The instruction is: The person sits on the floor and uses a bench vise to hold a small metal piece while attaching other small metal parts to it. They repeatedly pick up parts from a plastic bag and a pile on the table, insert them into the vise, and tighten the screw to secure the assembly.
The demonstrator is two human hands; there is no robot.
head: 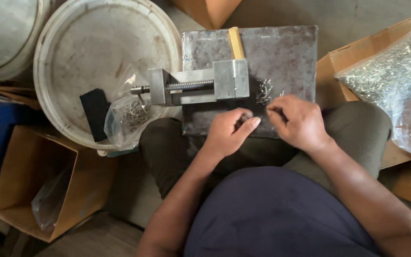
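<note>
Left hand (228,131) and right hand (297,121) close together, fingertips pinched on what looks like a tiny wire piece, pile of wire clips (263,91) at 12 o'clock; light, springy, snaggy, best pinched singly.

The scene is lit evenly by soft, diffuse daylight, and only faint shadows are cast under the vise (198,85) and the hands. Mild glare is seen on the plastic bag (396,81) at the right. Slight blur and softened detail are noticed throughout, strongest toward the edges.
</note>
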